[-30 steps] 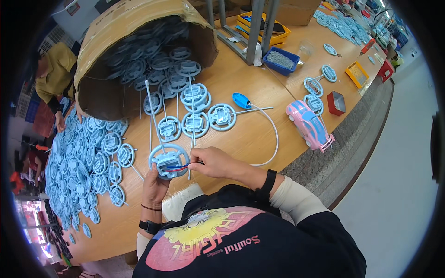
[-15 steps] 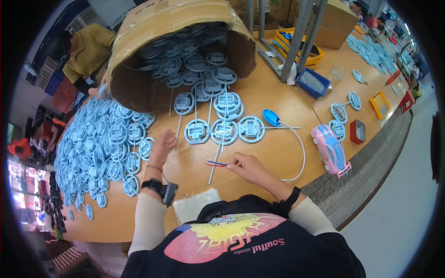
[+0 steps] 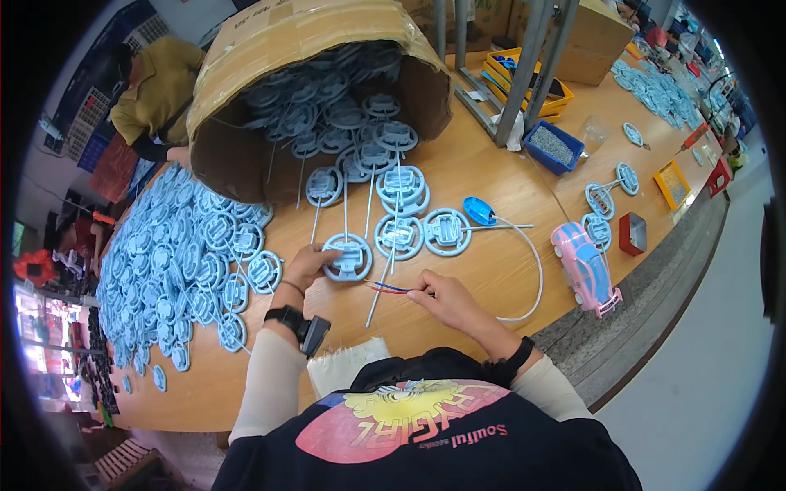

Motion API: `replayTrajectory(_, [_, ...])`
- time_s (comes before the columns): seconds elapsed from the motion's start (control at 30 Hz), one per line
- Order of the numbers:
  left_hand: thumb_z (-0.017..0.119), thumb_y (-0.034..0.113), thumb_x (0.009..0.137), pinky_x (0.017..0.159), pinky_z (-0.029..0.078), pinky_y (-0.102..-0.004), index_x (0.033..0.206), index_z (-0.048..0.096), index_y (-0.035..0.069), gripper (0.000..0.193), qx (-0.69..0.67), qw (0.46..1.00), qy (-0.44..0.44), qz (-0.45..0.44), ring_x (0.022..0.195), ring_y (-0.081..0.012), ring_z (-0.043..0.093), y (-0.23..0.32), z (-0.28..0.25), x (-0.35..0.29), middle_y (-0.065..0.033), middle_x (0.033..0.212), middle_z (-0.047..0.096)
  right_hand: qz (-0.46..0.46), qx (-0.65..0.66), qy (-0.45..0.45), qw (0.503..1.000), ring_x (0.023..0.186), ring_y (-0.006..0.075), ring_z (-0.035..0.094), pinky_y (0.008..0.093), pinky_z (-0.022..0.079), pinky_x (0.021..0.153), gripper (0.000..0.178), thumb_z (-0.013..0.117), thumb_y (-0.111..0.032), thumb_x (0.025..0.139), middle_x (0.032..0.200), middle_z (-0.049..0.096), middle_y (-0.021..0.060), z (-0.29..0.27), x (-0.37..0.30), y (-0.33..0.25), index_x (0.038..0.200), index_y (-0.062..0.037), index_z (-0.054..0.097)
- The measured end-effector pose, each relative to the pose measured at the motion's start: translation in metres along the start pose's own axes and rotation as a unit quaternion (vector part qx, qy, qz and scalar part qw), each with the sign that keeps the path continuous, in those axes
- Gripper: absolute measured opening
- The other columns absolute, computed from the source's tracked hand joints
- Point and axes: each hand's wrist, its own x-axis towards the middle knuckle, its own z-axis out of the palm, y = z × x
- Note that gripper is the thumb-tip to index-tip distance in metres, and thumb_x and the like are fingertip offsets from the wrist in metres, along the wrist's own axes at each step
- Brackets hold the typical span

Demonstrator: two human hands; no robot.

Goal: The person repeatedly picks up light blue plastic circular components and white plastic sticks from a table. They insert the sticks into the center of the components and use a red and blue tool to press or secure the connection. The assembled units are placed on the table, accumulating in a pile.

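Observation:
My left hand [image 3: 308, 267] pinches the left rim of a light-blue ring-shaped plastic piece [image 3: 347, 257], which looks like a small toy steering wheel. My right hand [image 3: 446, 299] is closed on a red and a blue wire [image 3: 388, 287], their thin tips pointing left just below that ring. A white cable [image 3: 538, 282] loops from a bright-blue oval plastic part [image 3: 479, 211] round to beneath my right forearm; its end there is hidden. Two more rings, the nearer ring [image 3: 399, 236] and the right ring [image 3: 447, 231], lie alongside.
A large carton [image 3: 319, 24] on its side spills light-blue rings; a big heap of rings [image 3: 164, 254] lies left. Rightward are a pink toy car [image 3: 585, 266], a blue tray of small metal parts [image 3: 553, 147], yellow trays and a metal rack [image 3: 524, 82]. A co-worker [image 3: 160, 86] stands far left.
My left hand has moved right and taken hold of the light-blue ring, which has shifted slightly toward me. My right hand has shifted slightly right with the wires. The co-worker's hand has moved beside the carton.

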Motion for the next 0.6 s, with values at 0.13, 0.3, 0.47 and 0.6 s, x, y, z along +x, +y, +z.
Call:
replayTrajectory(0.13, [0.059, 0.012, 0.084, 0.066, 0.054, -0.0313, 0.103, 0.054, 0.001, 0.022, -0.173, 0.982, -0.04, 0.058, 0.072, -0.0167, 0.061, -0.007, 0.015, -0.071, -0.0067, 0.085, 0.06, -0.026, -0.05, 0.0, 0.998, 0.062, 0.0304, 0.058, 0.0384, 0.043, 0.055, 0.023, 0.06, -0.025, 0.081, 0.067, 0.06, 0.0137, 0.008, 0.007, -0.004, 0.079, -0.0037, 0.051])
replayTrajectory(0.3, [0.055, 0.012, 0.087, 0.071, 0.054, -0.0327, 0.113, 0.05, 0.001, 0.029, -0.202, 0.974, -0.026, 0.102, 0.082, -0.016, 0.06, -0.011, 0.031, -0.116, -0.0062, 0.097, 0.059, -0.039, -0.11, -0.014, 0.993, 0.062, 0.0293, 0.058, 0.0364, 0.043, 0.055, 0.021, 0.06, -0.024, 0.081, 0.068, 0.06, 0.0128, 0.013, 0.011, -0.012, 0.081, -0.0041, 0.052])
replayTrajectory(0.47, [0.058, 0.015, 0.086, 0.069, 0.054, -0.0292, 0.112, 0.053, 0.002, 0.03, -0.182, 0.975, 0.008, 0.13, 0.078, -0.0123, 0.06, -0.004, 0.053, -0.131, -0.0043, 0.091, 0.061, -0.065, -0.096, -0.042, 0.992, 0.064, 0.0327, 0.058, 0.0401, 0.043, 0.057, 0.022, 0.059, -0.025, 0.081, 0.068, 0.06, 0.0143, 0.012, 0.011, -0.019, 0.08, -0.0043, 0.052])
replayTrajectory(0.6, [0.058, 0.017, 0.086, 0.067, 0.053, -0.0276, 0.111, 0.055, 0.002, 0.029, -0.174, 0.976, 0.025, 0.129, 0.077, -0.0113, 0.06, -0.005, 0.059, -0.127, -0.0034, 0.089, 0.061, -0.068, -0.086, -0.053, 0.993, 0.065, 0.0341, 0.058, 0.0414, 0.043, 0.058, 0.022, 0.059, -0.026, 0.081, 0.069, 0.06, 0.0152, 0.005, 0.011, -0.024, 0.08, -0.0041, 0.053])
